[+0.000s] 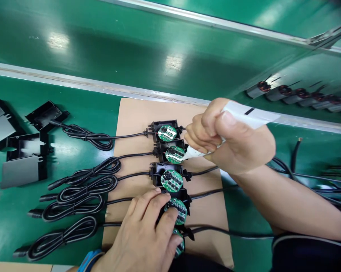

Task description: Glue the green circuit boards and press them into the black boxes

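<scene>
My right hand (229, 132) is wrapped round a white squeeze tube (251, 113). Its nozzle tip touches a round green circuit board (174, 154), second from the far end, where a white paste line lies. The farthest circuit board (167, 133) carries a white paste loop. A third circuit board (172, 180) shows no paste. My left hand (147, 226) rests with fingers spread over the nearer boards, fingertips touching a circuit board (178, 211) and partly covering the nearest circuit board (179, 241). Each visible board sits on a black plastic case (166, 166) with cables at both ends.
A cardboard sheet (207, 211) lies under the row. Coiled black cables (88, 183) spread to the left, near several empty black housings (25, 147). Metal cylinders with copper windings (283, 92) line the back right; loose black cables (289, 166) lie at right.
</scene>
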Motion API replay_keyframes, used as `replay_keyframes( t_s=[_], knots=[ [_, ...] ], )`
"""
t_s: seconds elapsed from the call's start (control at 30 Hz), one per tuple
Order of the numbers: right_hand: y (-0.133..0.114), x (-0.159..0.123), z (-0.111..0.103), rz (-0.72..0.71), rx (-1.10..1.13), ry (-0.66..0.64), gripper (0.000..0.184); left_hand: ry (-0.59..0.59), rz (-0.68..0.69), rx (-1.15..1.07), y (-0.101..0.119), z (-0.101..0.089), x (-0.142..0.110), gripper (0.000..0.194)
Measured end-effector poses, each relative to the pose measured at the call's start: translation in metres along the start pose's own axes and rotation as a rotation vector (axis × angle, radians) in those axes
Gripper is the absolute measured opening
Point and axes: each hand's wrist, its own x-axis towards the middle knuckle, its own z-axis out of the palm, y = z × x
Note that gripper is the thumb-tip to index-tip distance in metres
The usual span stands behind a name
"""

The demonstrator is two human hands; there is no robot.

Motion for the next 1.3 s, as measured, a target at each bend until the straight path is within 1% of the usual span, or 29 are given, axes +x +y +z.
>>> replay_keyframes(
  t_s=[0.17,0.3,0.37,0.47,0.53,0.6,0.7,0.8,0.9,1.0,1.07,1.13,1.2,1.3],
  knots=[
    [0.001,0.005,-0.011,-0.014,0.008,0.001,0.028,0.013,0.004,0.013,0.0,0.0,0.001,0.028],
    [0.003,0.011,-0.011,-0.028,0.002,-0.023,0.03,0.009,0.01,0.028,-0.001,0.001,0.0,0.029],
    [0.004,0.013,-0.006,-0.039,0.006,0.006,0.031,0.0,0.018,0.039,-0.001,0.001,0.0,0.03],
    [0.007,0.015,0.003,-0.079,0.008,0.112,0.033,-0.014,0.032,0.053,-0.002,0.001,0.001,0.03],
    [0.01,0.016,0.008,-0.088,-0.007,0.157,0.035,-0.016,0.034,0.056,-0.003,0.0,0.001,0.031],
    [0.014,0.017,0.009,-0.075,-0.023,0.162,0.035,-0.016,0.029,0.054,-0.003,0.0,0.001,0.031],
    [0.017,0.018,0.004,-0.073,-0.034,0.155,0.036,-0.014,0.02,0.05,-0.003,0.001,0.001,0.031],
    [0.012,0.015,-0.002,-0.057,-0.031,0.166,0.037,-0.015,0.014,0.048,-0.002,0.0,0.0,0.032],
    [-0.007,0.006,-0.002,-0.011,-0.036,0.139,0.033,-0.049,0.018,0.038,0.0,-0.002,-0.002,0.033],
    [-0.027,-0.007,0.011,0.016,-0.057,0.143,0.034,-0.083,0.021,0.035,0.003,-0.002,-0.003,0.034],
    [-0.032,-0.015,0.025,0.056,-0.044,0.157,0.038,-0.098,0.017,0.041,0.004,0.0,-0.004,0.035],
    [-0.028,-0.02,0.039,0.085,-0.006,0.143,0.04,-0.114,0.008,0.048,0.006,0.001,-0.004,0.036],
    [-0.018,-0.022,0.05,0.085,0.04,0.093,0.039,-0.126,-0.001,0.055,0.006,0.003,-0.005,0.036],
    [-0.001,-0.023,0.057,0.086,0.055,0.065,0.037,-0.136,0.002,0.065,0.007,0.005,-0.008,0.036]
  ],
)
